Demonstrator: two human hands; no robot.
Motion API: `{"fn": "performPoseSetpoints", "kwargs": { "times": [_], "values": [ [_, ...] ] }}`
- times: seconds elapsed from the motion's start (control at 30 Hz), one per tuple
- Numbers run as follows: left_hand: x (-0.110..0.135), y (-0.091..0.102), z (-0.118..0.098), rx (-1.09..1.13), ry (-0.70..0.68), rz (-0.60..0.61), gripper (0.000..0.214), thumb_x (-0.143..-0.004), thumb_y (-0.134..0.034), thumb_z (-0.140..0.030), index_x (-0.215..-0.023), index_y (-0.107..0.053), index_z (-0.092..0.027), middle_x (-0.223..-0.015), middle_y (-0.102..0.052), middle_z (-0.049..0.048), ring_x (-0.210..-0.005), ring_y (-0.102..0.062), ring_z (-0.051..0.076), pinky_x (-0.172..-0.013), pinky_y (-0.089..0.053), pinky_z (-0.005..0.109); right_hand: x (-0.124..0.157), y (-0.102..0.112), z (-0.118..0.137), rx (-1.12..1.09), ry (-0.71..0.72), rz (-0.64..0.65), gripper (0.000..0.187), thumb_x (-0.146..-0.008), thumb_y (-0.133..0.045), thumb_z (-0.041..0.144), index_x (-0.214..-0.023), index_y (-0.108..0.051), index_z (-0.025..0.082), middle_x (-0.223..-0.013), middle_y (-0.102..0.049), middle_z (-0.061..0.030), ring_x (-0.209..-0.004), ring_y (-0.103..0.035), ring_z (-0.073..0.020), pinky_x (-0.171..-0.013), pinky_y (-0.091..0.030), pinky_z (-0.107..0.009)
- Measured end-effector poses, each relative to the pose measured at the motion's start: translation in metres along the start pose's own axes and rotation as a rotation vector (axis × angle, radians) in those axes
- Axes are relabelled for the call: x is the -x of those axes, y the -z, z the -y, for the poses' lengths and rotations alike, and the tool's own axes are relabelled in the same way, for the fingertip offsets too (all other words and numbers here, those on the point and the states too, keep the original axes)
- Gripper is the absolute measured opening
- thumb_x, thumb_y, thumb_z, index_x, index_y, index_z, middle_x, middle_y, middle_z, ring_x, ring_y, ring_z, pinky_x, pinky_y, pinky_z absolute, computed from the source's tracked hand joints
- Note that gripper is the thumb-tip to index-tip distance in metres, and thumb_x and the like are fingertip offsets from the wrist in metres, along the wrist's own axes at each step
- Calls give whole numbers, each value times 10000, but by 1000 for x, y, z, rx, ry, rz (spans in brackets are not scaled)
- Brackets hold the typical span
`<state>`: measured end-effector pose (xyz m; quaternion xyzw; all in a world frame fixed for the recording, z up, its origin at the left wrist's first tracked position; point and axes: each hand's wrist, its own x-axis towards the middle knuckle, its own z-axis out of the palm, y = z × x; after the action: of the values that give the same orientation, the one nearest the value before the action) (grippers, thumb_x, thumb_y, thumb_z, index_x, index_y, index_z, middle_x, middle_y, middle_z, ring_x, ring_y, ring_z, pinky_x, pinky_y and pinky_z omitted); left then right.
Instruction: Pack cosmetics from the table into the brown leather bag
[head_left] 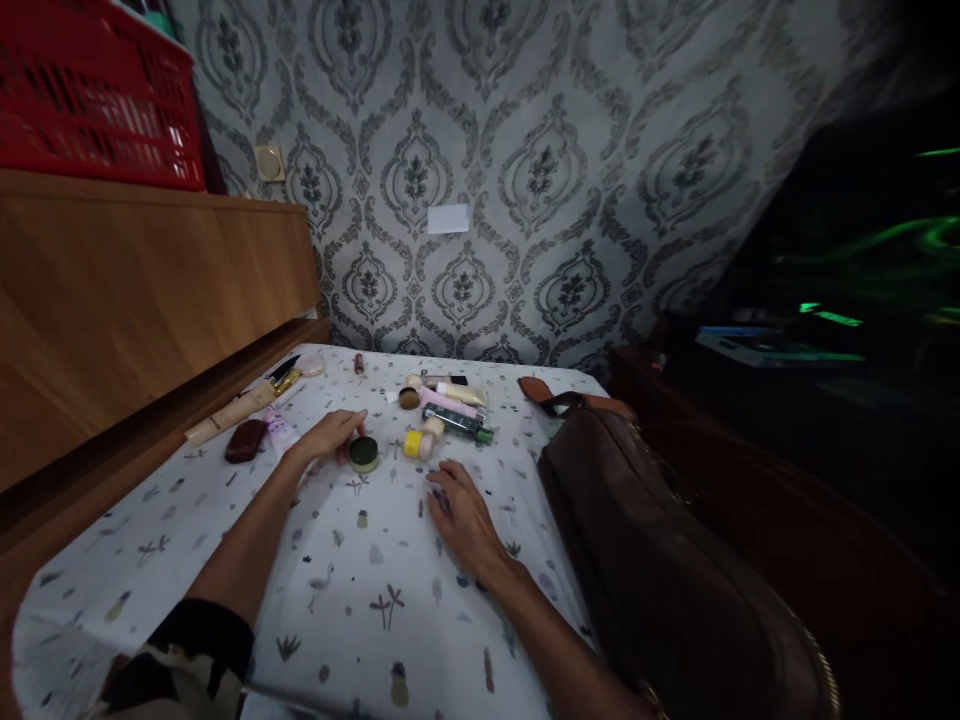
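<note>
A small round jar with a dark green lid [364, 453] stands on the patterned tablecloth. Just to its left is my left hand [334, 434], fingers bent and apart beside the jar; whether they touch it is hard to tell. My right hand [461, 508] lies low over the cloth with loosely curved fingers and nothing in them. Ahead of it are a yellow-banded small bottle [417, 445], a dark tube with a green cap [456, 422], a pink tube [448, 402], a cream-coloured tube [461, 394] and a small round brown-topped container [409, 398].
On the left lie a dark red case [245, 440], a pink-and-white tube [280, 432] and a long beige item [231, 413]. A brown leather bag [660, 540] fills the right edge. A wooden cabinet [150, 290] bearing a red basket [97, 100] borders the left.
</note>
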<state>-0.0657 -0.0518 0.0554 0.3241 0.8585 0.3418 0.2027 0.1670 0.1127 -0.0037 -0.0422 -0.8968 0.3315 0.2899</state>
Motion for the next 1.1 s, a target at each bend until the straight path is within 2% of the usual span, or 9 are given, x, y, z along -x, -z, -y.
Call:
{"fn": "performPoseSetpoints", "kwargs": {
  "times": [0.07, 0.17, 0.23, 0.37, 0.47, 0.63, 0.77, 0.9, 1.1],
  "values": [
    [2, -3, -5, 66, 3, 82, 658, -779, -387, -834, -761, -546, -195, -482, -586, -1, -384, -550, 169, -404, -330, 257, 0, 0, 0, 4, 10, 4, 267, -878, -497, 178, -1106, -633, 161, -1222, -555, -150, -1176, -563, -266, -1005, -487, -441],
    [7, -5, -12, 161, 18, 274, 704, -709, -410, -887, -761, -522, -194, -552, -668, 63, -459, -638, 227, -381, -314, 248, 0, 2, 1, 10, 11, 13, 263, -886, -491, 172, -1107, -633, 168, -1207, -560, -144, -1138, -581, -257, -966, -511, -425],
    [10, -6, -18, 212, 11, 372, 706, -692, -446, -887, -759, -517, -189, -607, -701, 94, -513, -673, 245, -381, -318, 237, -1, 3, 3, 13, 4, 5, 271, -885, -480, 155, -1106, -635, 175, -1196, -564, -134, -1105, -596, -244, -939, -524, -405],
    [15, -12, -29, 273, -34, 478, 644, -664, -601, -820, -740, -511, -187, -623, -704, 72, -552, -682, 216, -410, -369, 221, -2, 3, 4, 11, 24, -40, 293, -878, -450, 119, -1101, -634, 161, -1159, -581, -137, -1091, -598, -239, -932, -523, -391],
    [17, -19, -36, 306, -59, 595, 653, -701, -575, -810, -798, -570, -165, -732, -734, 118, -656, -714, 244, -453, -437, 243, -3, 3, 4, -4, 35, -74, 318, -870, -424, 80, -1084, -638, 178, -1093, -607, -115, -1049, -606, -225, -935, -516, -384],
    [18, -36, -45, 307, -98, 640, 555, -735, -655, -704, -828, -572, -163, -635, -674, 29, -547, -651, 160, -464, -438, 220, -5, 5, 3, -35, -25, -98, 359, -857, -365, 51, -1059, -645, 147, -1020, -634, -121, -975, -616, -224, -903, -516, -383],
    [22, -49, -53, 362, -116, 738, 544, -736, -673, -673, -936, -555, -180, -749, -708, 58, -660, -689, 203, -564, -511, 277, -5, 7, 3, -108, -146, -125, 359, -884, -343, 101, -1088, -635, 145, -982, -654, -110, -899, -642, -217, -845, -530, -375],
    [24, -56, -60, 318, -147, 697, 489, -744, -687, -628, -902, -580, -177, -707, -665, 32, -607, -649, 176, -520, -477, 249, -7, 7, 1, -256, -286, -156, 328, -922, -340, 176, -1107, -611, 170, -964, -676, -81, -855, -669, -194, -782, -543, -332],
    [27, -61, -66, 325, -249, 731, 519, -741, -740, -523, -1125, -622, -194, -893, -648, 33, -726, -626, 165, -533, -466, 216, -11, 8, 0, -318, -368, -196, 318, -981, -331, 329, -1082, -598, 187, -900, -681, -55, -849, -665, -187, -794, -515, -318]
  ]
}}
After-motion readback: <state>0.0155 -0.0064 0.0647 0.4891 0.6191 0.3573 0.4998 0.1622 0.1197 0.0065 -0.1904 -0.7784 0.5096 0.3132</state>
